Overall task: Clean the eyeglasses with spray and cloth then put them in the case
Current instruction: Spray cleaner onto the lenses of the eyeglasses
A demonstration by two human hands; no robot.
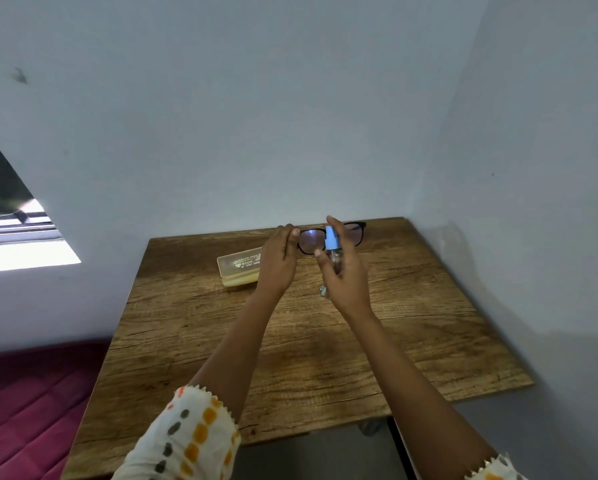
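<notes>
Black-framed eyeglasses (pixel 309 240) are held up above the far part of the wooden table (pixel 290 341), lenses facing me. My left hand (pixel 277 263) pinches their left side. My right hand (pixel 346 275) grips a small clear spray bottle (pixel 335 259) with a blue nozzle (pixel 331 238), index finger on top, right in front of the glasses' middle. A pale yellow translucent eyeglass case (pixel 238 266) lies on the table just left of my left hand; I cannot tell whether it is open. No cloth is visible.
The table stands in a corner, walls close behind and to the right. A window (pixel 10 216) is at the left. A red quilted surface (pixel 31 403) lies lower left, beside the table.
</notes>
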